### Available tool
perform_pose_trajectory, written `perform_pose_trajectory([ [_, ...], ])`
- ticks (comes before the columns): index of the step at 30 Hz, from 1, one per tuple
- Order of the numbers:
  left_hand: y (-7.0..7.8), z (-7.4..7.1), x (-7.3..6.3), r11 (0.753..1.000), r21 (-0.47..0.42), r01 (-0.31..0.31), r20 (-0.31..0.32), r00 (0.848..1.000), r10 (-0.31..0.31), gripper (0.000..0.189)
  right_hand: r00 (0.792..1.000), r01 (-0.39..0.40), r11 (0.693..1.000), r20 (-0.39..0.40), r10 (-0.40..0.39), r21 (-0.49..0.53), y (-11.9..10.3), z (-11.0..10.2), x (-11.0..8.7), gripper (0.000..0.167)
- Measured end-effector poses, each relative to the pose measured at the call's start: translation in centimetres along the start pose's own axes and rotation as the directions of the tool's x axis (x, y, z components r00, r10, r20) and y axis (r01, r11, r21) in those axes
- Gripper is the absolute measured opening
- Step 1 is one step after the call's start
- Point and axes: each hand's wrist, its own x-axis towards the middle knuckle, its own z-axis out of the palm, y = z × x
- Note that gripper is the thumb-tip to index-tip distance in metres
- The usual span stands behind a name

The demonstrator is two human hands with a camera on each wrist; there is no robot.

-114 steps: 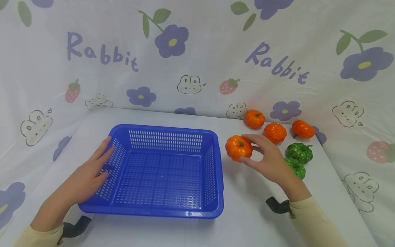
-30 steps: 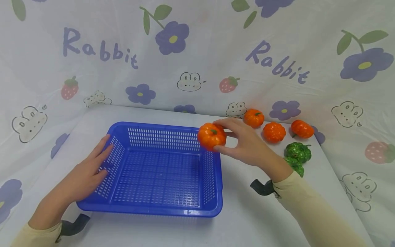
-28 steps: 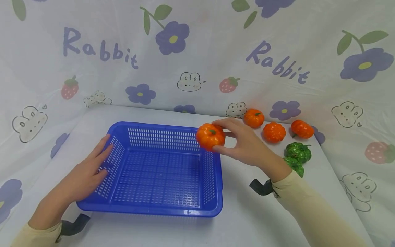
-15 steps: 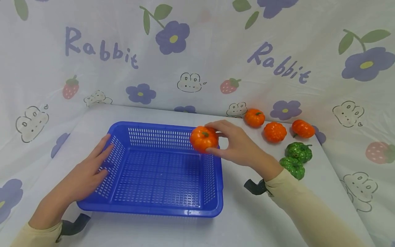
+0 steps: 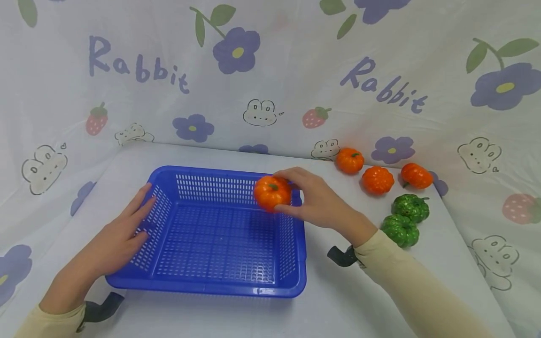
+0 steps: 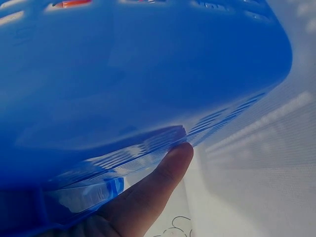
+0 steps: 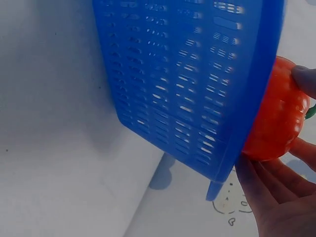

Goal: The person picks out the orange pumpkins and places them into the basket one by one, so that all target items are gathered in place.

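Observation:
My right hand (image 5: 310, 197) holds a small orange pumpkin (image 5: 270, 193) with a green stem between thumb and fingers. The pumpkin is over the right back part of a blue plastic basket (image 5: 211, 288), whose floor lies bare. In the right wrist view the same pumpkin (image 7: 279, 113) shows just past the basket's rim (image 7: 256, 103), fingers underneath it. At the basket's left side, my left hand (image 5: 116, 241) rests with extended fingers along the slotted wall. The left wrist view shows one fingertip (image 6: 180, 155) against the basket's blue wall (image 6: 148, 74).
Right of the basket on the white table (image 5: 334, 300) stand three orange pumpkins, one at the back (image 5: 350, 161), one beside it (image 5: 378, 180) and one lying tipped (image 5: 416, 176). Two green pumpkins (image 5: 411, 208) sit in front of them. A patterned cloth (image 5: 270, 70) hangs behind.
My right hand has carried the orange pumpkin leftward from beside the basket, across its right rim, to above its inside. The left hand has stayed at the basket's left side.

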Motion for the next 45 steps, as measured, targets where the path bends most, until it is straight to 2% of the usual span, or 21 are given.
perform_pose_trajectory([
  [16, 0.1, 0.0, -0.1, 1.000, -0.001, 0.001, 0.001, 1.000, -0.001, 0.073, 0.999, 0.044, 0.999, 0.018, -0.044, 0.005, 0.3, 1.1, 0.4, 0.066],
  [26, -0.1, 0.1, -0.1, 1.000, -0.004, -0.009, -0.003, 1.000, 0.009, 0.073, 0.999, 0.022, 1.000, 0.035, -0.022, -0.004, 0.4, 2.0, 0.7, 0.066],
  [38, -0.2, 0.2, -0.2, 1.000, -0.001, -0.011, -0.009, 1.000, 0.011, 0.073, 0.998, 0.038, 0.999, 0.048, -0.037, -0.016, 0.3, 2.4, 1.0, 0.066],
  [45, -0.1, 0.3, -0.2, 1.000, 0.001, -0.002, -0.004, 1.000, 0.002, 0.073, 0.996, 0.024, 0.998, 0.092, -0.019, -0.061, -0.1, 2.5, 1.3, 0.068],
])
